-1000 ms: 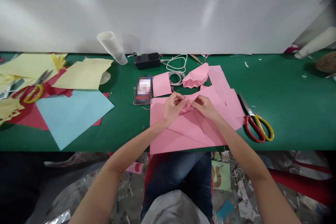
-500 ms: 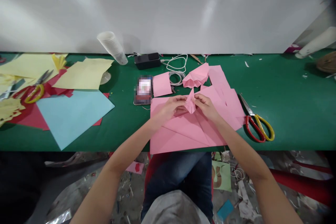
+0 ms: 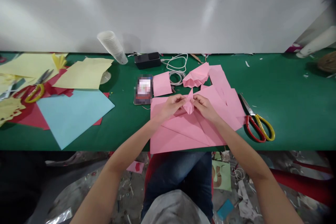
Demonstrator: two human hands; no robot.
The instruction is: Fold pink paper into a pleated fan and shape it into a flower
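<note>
Pinching folded paper [image 3: 189, 103] between left hand [image 3: 170, 105] and right hand [image 3: 206, 107].

No readable text, label, brand or number anywhere. Phone [image 3: 143, 90] screen blurred past reading. Plain and unprinted: the pink folded piece [image 3: 189, 103], the scissors at the right [image 3: 251, 114], the stacked cups [image 3: 112, 47].
</note>
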